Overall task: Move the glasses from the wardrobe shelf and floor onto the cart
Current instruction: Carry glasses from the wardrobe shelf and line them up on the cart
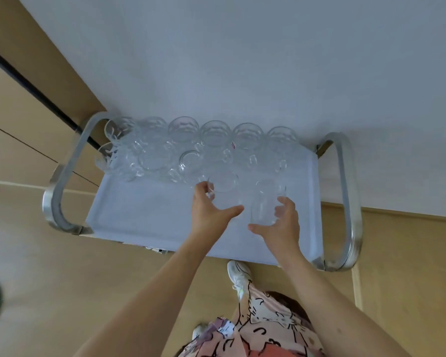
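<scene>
No readable text, label or number shows anywhere

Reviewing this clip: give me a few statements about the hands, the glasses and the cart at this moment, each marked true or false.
1. Each hand has a glass in its grip. True: the left hand holds one glass, the right hand another glass.
2. The cart top bears no glasses yet. False: rows of glasses already stand along its far edge.
3. The cart has curved metal handles at both ends. True: one handle at the left, another handle at the right.
4. The glasses on the cart are filled with red liquid. False: they look clear and empty.
</scene>
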`<state>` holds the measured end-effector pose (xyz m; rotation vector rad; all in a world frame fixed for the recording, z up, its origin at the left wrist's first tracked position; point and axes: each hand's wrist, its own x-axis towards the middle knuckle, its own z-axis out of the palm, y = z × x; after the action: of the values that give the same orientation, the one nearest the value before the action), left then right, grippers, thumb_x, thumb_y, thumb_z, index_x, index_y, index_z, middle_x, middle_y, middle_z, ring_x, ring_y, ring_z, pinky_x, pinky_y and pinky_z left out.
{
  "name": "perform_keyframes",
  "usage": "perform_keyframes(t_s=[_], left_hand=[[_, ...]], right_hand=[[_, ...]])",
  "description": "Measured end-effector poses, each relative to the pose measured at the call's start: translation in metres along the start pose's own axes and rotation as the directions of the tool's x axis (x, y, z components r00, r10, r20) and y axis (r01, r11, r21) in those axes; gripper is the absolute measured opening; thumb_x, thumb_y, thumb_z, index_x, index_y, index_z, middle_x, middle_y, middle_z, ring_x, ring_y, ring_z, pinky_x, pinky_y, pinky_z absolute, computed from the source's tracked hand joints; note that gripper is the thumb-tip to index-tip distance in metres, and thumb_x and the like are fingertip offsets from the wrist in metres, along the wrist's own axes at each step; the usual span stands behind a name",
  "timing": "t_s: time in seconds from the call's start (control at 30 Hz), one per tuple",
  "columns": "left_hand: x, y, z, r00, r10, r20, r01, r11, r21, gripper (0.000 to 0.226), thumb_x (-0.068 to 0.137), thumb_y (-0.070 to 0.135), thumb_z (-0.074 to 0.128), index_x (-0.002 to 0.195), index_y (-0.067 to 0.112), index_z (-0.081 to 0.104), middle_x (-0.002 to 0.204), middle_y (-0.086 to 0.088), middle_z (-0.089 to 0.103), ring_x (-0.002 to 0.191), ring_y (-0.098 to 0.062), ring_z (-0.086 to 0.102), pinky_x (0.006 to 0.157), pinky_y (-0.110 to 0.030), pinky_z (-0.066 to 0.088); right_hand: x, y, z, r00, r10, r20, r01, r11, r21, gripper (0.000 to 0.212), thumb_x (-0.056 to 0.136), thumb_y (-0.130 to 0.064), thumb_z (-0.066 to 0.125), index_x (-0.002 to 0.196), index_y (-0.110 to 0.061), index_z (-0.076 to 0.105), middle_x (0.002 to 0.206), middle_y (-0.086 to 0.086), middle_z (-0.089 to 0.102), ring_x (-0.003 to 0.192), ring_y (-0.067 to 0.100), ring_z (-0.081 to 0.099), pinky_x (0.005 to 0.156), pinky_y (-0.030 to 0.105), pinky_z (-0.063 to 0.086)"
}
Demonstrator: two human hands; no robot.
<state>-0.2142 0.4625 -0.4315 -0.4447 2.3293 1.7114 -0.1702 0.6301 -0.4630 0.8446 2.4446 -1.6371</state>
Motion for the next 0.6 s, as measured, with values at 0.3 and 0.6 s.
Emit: perform_keyframes(t_s=[0.3, 0.6], left_hand=[[0.052, 0.021, 0.021, 0.994, 0.108, -0.03, -0.098, 0.963, 0.251, 0.095, 0.057, 0.025, 0.093, 0.133, 0.037, 0.039, 0.117, 0.013, 0.056, 0.108, -0.013, 0.054, 0.083, -0.024, 0.041], [0.078, 0.013, 0.019, 0.979, 0.202, -0.017, -0.178, 0.895, 0.408, 0.096, 0.056, 0.015, 0.091, 0.134, 0.037, 0.039, 0.133, 0.009, 0.049, 0.116, -0.013, 0.052, 0.092, -0.025, 0.039]], right_hand=[[0.049, -0.007, 0.007, 0.997, -0.005, 0.081, 0.01, 0.998, -0.054, 0.094, 0.059, -0.018, 0.095, 0.136, -0.025, 0.041, 0.128, -0.009, 0.052, 0.121, 0.014, 0.051, 0.095, 0.028, 0.043], [0.073, -0.013, 0.027, 0.997, 0.01, 0.082, -0.008, 1.0, -0.021, 0.095, 0.058, -0.016, 0.093, 0.137, -0.035, 0.044, 0.128, -0.011, 0.047, 0.112, 0.004, 0.046, 0.08, 0.009, 0.034]])
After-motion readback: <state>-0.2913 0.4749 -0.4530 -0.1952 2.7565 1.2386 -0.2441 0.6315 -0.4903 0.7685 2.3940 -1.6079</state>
